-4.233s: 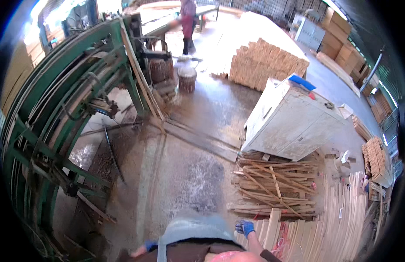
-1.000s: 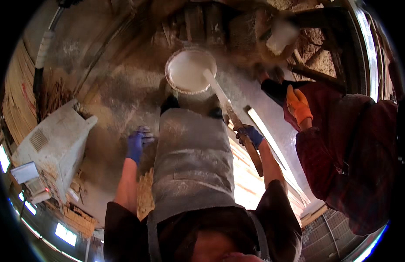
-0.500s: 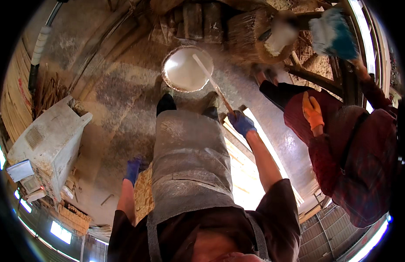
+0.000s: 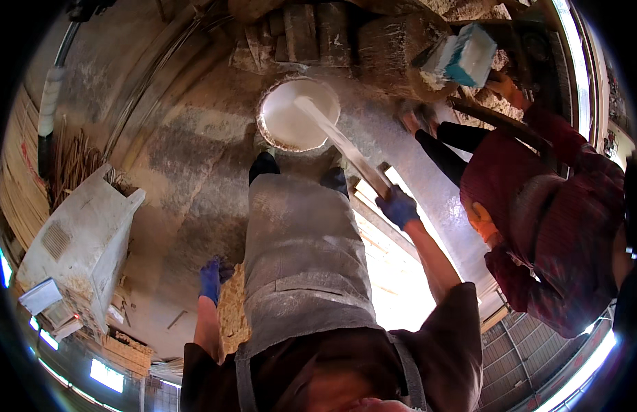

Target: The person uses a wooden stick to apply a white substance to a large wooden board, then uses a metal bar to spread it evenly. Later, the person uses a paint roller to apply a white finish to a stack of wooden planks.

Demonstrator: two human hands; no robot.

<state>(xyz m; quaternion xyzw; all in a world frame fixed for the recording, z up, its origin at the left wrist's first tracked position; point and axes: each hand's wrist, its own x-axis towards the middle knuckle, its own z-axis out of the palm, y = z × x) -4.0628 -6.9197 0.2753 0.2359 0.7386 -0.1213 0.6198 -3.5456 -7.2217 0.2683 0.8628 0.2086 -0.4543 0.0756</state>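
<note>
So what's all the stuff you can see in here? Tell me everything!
Bucket: one, whitish rim, upper middle
White stuff: one lot, white, inside the bucket
Stick: one, brownish with a whitened end, reaching into the bucket
Blue container: one, blue and white, upper right
Cabinet: one, dirty white, left
Thin sticks: many, brown, beside the cabinet
Long boards: several, tan, far left
Pole: one, white and black, upper left
Blocks: several, brown, top middle
Other person: one, dark red clothes, orange gloves, right
Apron: one, grey, middle
Shoes: two, dark, below the bucket
Left grip: one, blue-gloved, beside the apron
Right grip: one, blue-gloved, around the stick
</note>
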